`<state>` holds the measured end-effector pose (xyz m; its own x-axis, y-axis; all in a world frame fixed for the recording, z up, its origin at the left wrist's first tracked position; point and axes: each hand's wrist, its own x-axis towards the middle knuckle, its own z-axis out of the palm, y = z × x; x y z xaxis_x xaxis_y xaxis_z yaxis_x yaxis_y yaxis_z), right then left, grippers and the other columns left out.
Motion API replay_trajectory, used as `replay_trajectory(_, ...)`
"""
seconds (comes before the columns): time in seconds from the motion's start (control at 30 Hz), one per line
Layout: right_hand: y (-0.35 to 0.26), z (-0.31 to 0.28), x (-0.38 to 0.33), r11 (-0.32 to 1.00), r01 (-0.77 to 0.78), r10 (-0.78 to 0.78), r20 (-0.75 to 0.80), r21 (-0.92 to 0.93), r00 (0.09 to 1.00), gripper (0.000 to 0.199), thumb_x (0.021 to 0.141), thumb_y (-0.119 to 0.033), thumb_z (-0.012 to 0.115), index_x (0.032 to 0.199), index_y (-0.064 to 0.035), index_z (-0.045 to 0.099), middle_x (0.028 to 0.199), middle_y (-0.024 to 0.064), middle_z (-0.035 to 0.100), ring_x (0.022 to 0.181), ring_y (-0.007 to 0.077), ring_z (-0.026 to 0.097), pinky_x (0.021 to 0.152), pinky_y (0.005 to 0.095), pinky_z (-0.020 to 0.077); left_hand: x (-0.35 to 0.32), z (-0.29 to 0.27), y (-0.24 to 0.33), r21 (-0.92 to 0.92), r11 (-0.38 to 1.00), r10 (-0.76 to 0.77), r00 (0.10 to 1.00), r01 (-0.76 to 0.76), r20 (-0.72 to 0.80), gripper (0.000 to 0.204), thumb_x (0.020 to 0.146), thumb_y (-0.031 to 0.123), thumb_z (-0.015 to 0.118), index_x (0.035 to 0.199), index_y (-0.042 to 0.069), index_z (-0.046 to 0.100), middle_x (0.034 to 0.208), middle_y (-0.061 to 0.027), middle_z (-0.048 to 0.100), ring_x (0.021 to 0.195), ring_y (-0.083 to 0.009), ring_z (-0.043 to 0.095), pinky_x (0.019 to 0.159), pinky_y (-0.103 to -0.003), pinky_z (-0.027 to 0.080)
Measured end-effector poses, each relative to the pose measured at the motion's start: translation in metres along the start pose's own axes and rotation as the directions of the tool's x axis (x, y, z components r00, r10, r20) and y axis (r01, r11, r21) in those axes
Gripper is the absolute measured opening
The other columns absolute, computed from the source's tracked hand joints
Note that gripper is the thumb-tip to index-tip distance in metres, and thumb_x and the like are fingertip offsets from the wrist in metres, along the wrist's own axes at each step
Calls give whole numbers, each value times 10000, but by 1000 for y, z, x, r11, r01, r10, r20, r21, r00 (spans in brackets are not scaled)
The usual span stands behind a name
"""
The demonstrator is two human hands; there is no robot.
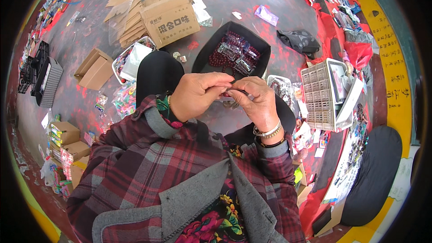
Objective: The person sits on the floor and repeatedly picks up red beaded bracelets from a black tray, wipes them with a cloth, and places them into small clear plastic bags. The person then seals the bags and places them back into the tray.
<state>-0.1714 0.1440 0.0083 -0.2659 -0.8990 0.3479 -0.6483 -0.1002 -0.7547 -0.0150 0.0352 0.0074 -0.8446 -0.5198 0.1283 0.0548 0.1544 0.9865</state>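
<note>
A small clear packet [234, 93] is pinched between the left hand [198, 94] and the right hand [257, 103], both closed on it, near the body and above the knees. It seems light, thin and slippery, so it is best held by its edges with the fingertips. Just beyond, a black tray [207, 54] holds dark red beads [220, 58] and more packets.

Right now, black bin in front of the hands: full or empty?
Partly full. The black bin stands open-topped, with dark red bead strings and clear packets covering most of its bottom, well below the rim.
</note>
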Motion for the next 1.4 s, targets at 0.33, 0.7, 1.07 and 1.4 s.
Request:
replay_trajectory(0.33,-5,1,-1,998,56,-58,-50,-39,997,108,666,-142,731,670,-83,640,648,34,606,639,199,563,659,300,414,13,-8,-11,244,924,279,956,-294,93,139,794,87,643,918,27,660,789,-67,619,651,-123,554,593,-242,436)
replay_trajectory(0.7,-2,-26,-11,993,84,-87,-40,-85,995,135,639,-125,752,685,-77,635,633,37,601,621,205,566,629,313,432,10,-26,13,269,924,255,963,-270,91,82,780,75,650,811,5,679,706,-71,631,656,-159,560,610,-274,428)
replay_trajectory(1.07,-23,-43,-8,947,260,-265,-6,-187,964,171,670,-149,725,692,-59,582,654,64,573,647,257,560,628,343,428,3,-24,24,-96,991,95,995,-91,28,115,831,69,611,833,-38,652,708,-58,629,684,-101,599,607,-213,464)
replay_trajectory(1.4,-22,-47,-8,972,236,-237,105,22,966,117,739,-59,662,813,-23,579,747,96,560,686,270,551,637,335,439,-1,-26,29,-265,964,-14,999,26,47,165,858,65,529,781,-57,608,770,-114,615,716,-159,591,677,-263,459)
